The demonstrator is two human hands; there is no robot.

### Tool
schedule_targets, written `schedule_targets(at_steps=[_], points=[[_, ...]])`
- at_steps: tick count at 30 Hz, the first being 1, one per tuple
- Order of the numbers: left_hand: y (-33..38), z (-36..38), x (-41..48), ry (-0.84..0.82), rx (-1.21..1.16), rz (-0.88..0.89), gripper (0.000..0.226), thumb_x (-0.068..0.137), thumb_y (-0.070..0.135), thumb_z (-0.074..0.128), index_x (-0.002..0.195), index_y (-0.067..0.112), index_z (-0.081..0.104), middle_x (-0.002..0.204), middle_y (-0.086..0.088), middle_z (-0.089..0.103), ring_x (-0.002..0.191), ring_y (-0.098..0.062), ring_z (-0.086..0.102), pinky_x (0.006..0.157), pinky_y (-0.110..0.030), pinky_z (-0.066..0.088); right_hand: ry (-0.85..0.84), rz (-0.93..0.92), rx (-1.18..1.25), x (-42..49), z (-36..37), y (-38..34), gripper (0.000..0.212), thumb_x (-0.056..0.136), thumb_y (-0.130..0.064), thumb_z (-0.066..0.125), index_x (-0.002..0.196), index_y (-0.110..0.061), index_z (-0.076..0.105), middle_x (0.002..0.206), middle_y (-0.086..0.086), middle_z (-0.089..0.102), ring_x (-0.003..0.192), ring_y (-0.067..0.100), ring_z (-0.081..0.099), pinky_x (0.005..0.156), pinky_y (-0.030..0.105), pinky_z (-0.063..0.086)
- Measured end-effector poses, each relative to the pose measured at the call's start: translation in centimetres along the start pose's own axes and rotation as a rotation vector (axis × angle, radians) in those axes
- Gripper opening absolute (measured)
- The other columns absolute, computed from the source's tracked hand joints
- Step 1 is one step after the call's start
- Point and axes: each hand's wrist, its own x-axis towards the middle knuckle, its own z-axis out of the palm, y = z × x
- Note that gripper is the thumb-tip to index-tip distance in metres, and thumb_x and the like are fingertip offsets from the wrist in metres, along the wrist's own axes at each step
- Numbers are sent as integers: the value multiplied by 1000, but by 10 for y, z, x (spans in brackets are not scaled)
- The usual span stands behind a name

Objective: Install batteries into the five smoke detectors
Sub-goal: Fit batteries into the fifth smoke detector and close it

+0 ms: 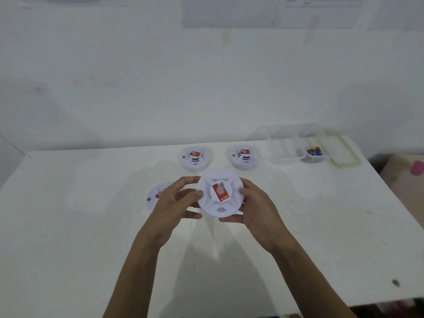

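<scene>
A: While one smoke detector (219, 195) is held above the desk (68, 226) at the centre of the frame, how much of the task can be logged as done?

B: Nothing can be confirmed as done. The held unit is gripped at its rim from both sides: the left hand (176, 200) is closed on its left edge, the right hand (254, 207) on its right and lower edge. It is presented face-on, red label outward, and its casing appears closed.

A: And the other units?

B: Three more are counted on the desk. Two detectors (195, 158) (243, 156) are seen side by side just above the held one, and a third detector (154, 198) is partly hidden behind the left hand. A fifth is not seen in the frame.

A: Batteries?

B: A few batteries (315, 151) are seen in a clear plastic tray (286, 157) at the right, well apart from the hands. None is held. Whether any unit on the desk is already fitted cannot be told, since only the labelled faces are shown.

A: Judgement?

B: An early or intermediate stage is inferred. The held unit is judged to be about to be opened or just closed; which cannot be told.
</scene>
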Motion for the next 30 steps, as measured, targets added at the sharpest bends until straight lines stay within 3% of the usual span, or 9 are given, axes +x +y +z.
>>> schedule_targets(at_steps=[5, 9, 14, 17, 24, 30], points=[[0, 0, 0, -1, 9, 1, 23, 92, 15, 57, 113, 24, 60, 92, -1, 74, 85, -23, 70, 67, -31, 58, -10, 0, 5, 0, -1, 0, 31, 95, -20, 47, 123, -14, 57, 115, 11, 67, 100, 34, 67, 74, 46, 57], [0, 1, 0, 0, 6, 3, 22, 92, 14, 57, 112, 24, 61, 92, -1, 74, 84, -23, 70, 66, -30, 58, -16, 9, -6, -1, -2, -2, 46, 83, -29, 50, 126, -13, 56, 117, 11, 66, 101, 34, 66, 78, 50, 56], [1, 2, 0, 2, 10, 3, 23, 92, 15, 57, 112, 24, 60, 91, 1, 74, 85, -21, 70, 66, -29, 58, -5, -1, 7, 0, -3, -1, 29, 96, -20, 47, 123, -15, 57, 115, 10, 67, 101, 34, 66, 74, 46, 57], [1, 3, -1, 5, 12, 4, 22, 92, 15, 57, 111, 25, 60, 90, 2, 74, 85, -21, 70, 66, -30, 58, 6, 3, 4, 0, -3, 0, 29, 99, -16, 40, 123, -14, 57, 116, 10, 67, 101, 34, 66, 73, 45, 57], [-1, 5, -1, 11, -3, -17, 24, 92, 17, 57, 114, 24, 60, 92, 1, 74, 87, -20, 70, 69, -31, 58, -4, 1, 18, -3, -3, -3, 33, 92, -21, 48, 123, -13, 58, 115, 11, 67, 102, 35, 66, 75, 48, 57], [-1, 5, -3, -15, -15, -21, 28, 90, 19, 58, 117, 22, 60, 96, -2, 74, 90, -21, 70, 72, -34, 58, 14, 6, 17, -6, -4, -4, 30, 99, -15, 39, 122, -13, 58, 114, 11, 68, 100, 34, 67, 74, 47, 57]])
